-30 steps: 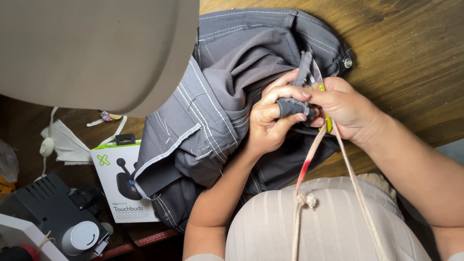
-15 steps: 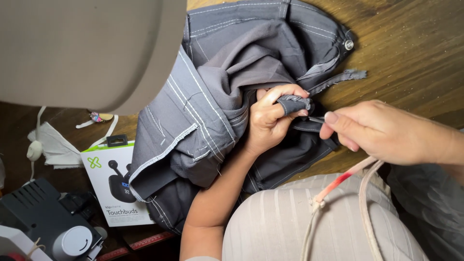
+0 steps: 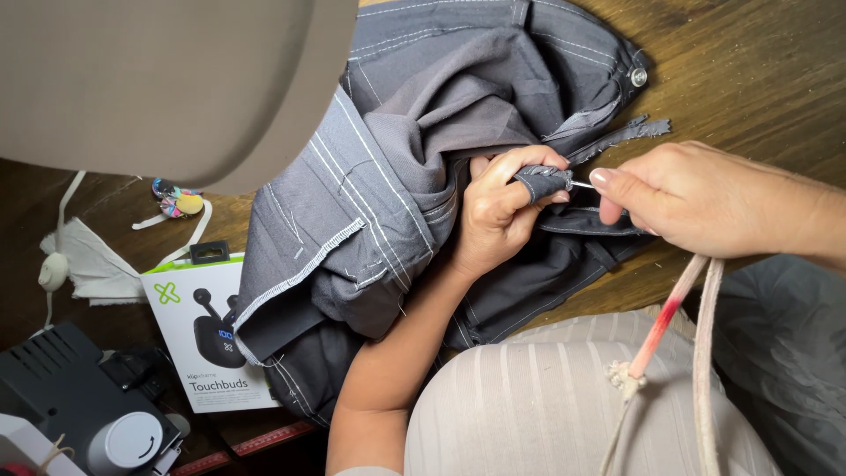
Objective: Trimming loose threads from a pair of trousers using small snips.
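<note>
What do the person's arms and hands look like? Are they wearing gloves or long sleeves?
No gloves and no long sleeves. Both the left hand and the right hand are bare, and both forearms are uncovered as far as the picture shows. The fingernails are short and plain. No rings, watch or bracelets can be seen.

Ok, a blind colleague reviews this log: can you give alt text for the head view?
A left hand pinches a fold of a grey garment on a wooden table while the right hand holds a needle at it. A white earbuds box lies at lower left.
</note>
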